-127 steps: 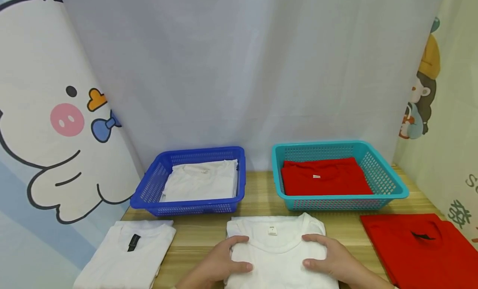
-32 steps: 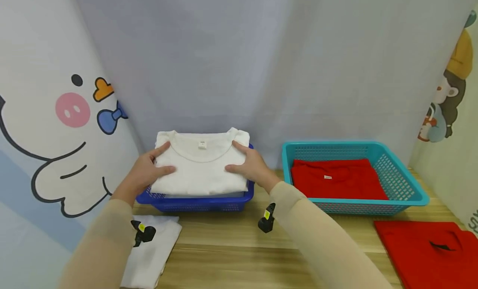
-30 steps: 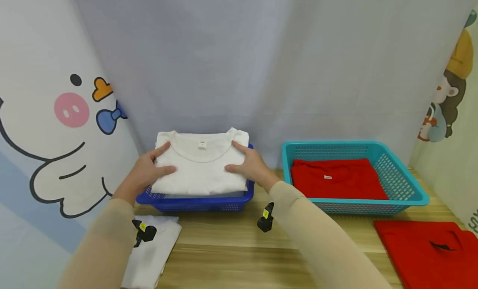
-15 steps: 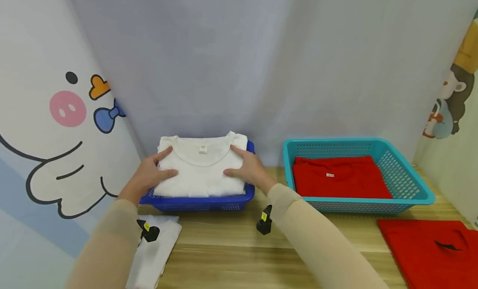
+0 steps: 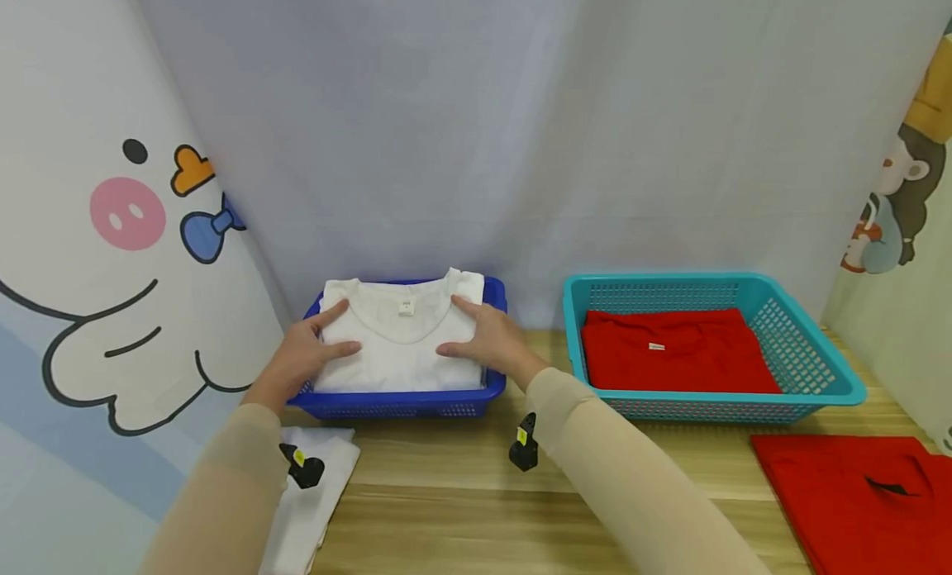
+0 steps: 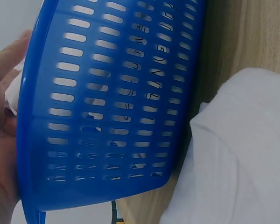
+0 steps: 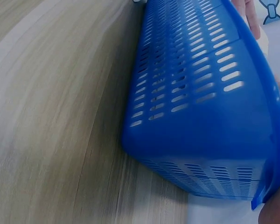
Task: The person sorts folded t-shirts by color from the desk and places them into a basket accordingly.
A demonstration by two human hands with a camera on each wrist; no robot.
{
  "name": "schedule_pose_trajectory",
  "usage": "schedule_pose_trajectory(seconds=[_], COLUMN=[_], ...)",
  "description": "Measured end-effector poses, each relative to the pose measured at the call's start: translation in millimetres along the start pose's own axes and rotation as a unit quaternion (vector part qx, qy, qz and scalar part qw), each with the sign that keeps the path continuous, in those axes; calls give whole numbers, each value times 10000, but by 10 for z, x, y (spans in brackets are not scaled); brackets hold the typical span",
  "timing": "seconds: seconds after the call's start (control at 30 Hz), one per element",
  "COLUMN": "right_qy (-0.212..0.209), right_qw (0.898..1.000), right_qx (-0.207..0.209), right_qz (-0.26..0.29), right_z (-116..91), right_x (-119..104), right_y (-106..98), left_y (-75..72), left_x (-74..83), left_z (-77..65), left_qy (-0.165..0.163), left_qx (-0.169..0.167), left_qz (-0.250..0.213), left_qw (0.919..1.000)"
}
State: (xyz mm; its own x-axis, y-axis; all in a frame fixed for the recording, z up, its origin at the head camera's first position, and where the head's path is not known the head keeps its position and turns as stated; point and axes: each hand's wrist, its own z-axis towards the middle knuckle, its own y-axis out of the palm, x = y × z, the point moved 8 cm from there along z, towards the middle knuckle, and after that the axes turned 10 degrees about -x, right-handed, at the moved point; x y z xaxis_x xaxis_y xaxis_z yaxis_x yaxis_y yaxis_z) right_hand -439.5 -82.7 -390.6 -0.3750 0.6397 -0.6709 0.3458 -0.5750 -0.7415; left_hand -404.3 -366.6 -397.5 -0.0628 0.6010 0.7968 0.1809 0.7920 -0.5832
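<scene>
A folded white T-shirt (image 5: pixel 397 356) with a small neck label lies inside the blue basket (image 5: pixel 402 406), its front edge below the basket's front rim. My left hand (image 5: pixel 301 352) grips its left side, thumb and forefinger on top and the other fingers hidden. On the right side my right hand (image 5: pixel 494 339) holds it the same way. In the left wrist view the left hand (image 6: pixel 2 84) shows behind the rim of the basket (image 6: pixel 116 93). The right wrist view shows the basket's perforated wall (image 7: pixel 191 126), with part of the right hand (image 7: pixel 276 207) at its rim.
A turquoise basket (image 5: pixel 714 406) holding folded red shirts (image 5: pixel 680 356) stands at the back right. Another red shirt (image 5: pixel 855 492) lies on the wooden table (image 5: pixel 446 492) at front right. Folded white shirts (image 5: pixel 316 496) lie at front left, partly under my left sleeve. A grey curtain (image 5: pixel 521 129) hangs behind.
Both hands carried the white T-shirt from the middle of the table to the blue basket. In the last second they lowered it below the rim, still holding it.
</scene>
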Motion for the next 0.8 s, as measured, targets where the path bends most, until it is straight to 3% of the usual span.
schedule_pose_trajectory(seconds=[0.53,0.8], right_qy=[-70,-107], right_qw=[9988,9972], right_qx=[-58,21], right_qz=[-476,-734], right_z=[-65,-114], right_x=[-80,-119], right_y=[75,68], left_y=[63,55], left_x=[14,169], left_z=[-58,-45], left_qy=[158,664], left_qx=[-87,-17], left_qz=[173,857], left_qw=[9997,9941])
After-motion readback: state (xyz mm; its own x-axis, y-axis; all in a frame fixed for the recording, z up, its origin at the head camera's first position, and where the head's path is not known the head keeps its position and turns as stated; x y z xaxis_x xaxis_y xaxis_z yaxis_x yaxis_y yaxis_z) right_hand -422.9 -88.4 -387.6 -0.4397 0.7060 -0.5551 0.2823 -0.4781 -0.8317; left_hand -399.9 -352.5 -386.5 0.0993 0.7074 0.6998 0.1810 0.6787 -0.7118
